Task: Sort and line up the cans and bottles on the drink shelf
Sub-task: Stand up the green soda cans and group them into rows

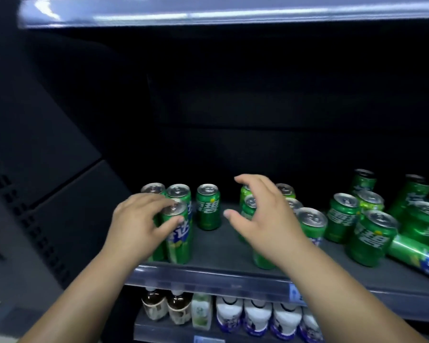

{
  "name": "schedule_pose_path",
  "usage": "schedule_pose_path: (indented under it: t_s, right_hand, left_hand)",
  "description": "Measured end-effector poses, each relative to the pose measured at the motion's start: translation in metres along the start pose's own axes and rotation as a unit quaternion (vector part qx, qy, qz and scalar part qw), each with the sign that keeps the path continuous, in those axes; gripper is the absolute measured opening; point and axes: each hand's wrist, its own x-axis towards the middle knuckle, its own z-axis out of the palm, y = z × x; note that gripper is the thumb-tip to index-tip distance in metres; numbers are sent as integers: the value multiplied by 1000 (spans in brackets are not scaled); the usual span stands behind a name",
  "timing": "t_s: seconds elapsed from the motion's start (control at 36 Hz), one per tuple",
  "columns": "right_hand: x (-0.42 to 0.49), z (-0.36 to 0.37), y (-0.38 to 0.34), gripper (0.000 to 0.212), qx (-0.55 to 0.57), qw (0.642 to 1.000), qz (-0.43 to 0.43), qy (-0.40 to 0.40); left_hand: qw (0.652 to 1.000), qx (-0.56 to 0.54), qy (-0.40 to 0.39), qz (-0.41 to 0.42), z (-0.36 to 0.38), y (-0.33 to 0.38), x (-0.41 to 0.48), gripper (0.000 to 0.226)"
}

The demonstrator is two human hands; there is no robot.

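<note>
Green cans crowd the dark shelf [223,246] in front of me. My left hand [136,219] grips a tall can [178,233] at the front left corner, fingers curled over its silver top and thumb pressed against its side. Two more cans [178,191] stand upright just behind it. My right hand [260,216] holds nothing: its fingers are spread and slightly bent, hovering in front of a cluster of upright cans [312,221] near the middle of the shelf. Between my two hands a short can [208,206] stands alone, apart from both groups.

Further right, a loose bunch of cans [372,238] stands in no clear row, some short and some tall, and one long can [416,256] lies on its side at the front right edge.

On the shelf below, two brown bottles [154,305] stand at the left, a pale green bottle [201,310] beside them, then a row of white bottles [256,315] with purple labels.
</note>
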Motion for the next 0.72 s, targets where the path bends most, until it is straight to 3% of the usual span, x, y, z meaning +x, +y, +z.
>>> schedule_pose_path:
  t_s: [0.19,0.31,0.39,0.56,0.72]
  right_hand:
    - [39,97,3,73,154,969,192,-7]
    - [51,137,23,89,192,951,242,14]
    - [58,155,30,95,216,941,258,28]
    - [59,161,32,84,230,936,256,73]
    - [47,115,5,82,265,929,219,137]
  left_hand:
    - [996,-81,39,5,19,-9,-5,50]
    - [996,-87,31,3,20,-11,-6,51]
    - [996,-83,23,-1,22,-12,-6,52]
    - [996,-87,19,-5,18,-11,-5,53]
    - [1000,-19,-21,5,3,4,1,41]
